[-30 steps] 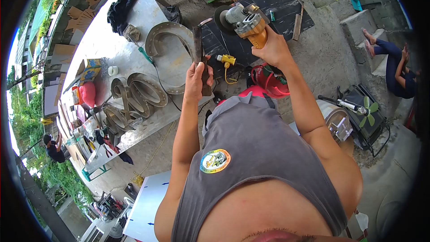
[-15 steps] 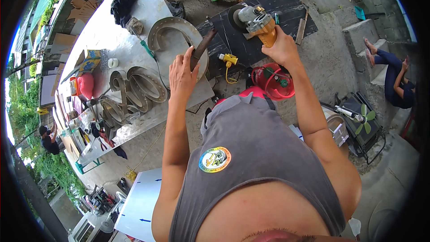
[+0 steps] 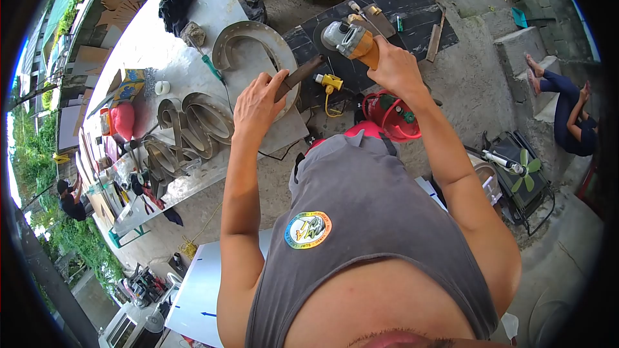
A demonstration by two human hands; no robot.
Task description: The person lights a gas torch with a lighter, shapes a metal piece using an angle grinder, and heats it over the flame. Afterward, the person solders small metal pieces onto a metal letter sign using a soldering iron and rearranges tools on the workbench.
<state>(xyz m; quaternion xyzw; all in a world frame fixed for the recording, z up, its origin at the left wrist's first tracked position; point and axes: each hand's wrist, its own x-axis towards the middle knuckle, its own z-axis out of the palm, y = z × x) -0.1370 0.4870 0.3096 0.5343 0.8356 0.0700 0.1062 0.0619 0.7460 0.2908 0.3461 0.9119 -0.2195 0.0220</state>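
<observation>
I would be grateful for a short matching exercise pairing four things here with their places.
Things:
1. Angle grinder
2. Dark metal bar
3. Red tub
4. Green-handled tool

Places:
A. On the pale table
B. In the right hand
C. On the ground
D. In the left hand

Pairs: 1-B, 2-D, 3-C, 4-A

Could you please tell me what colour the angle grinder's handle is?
The angle grinder's handle is yellow-orange, best seen in the head view.

A pink bag (image 3: pixel 122 120) is seen on the counter (image 3: pixel 187 71) at left of frame; a green-bladed fan (image 3: pixel 527 166) is pictured at lower right, below a seated person in dark clothing (image 3: pixel 570 109).
</observation>
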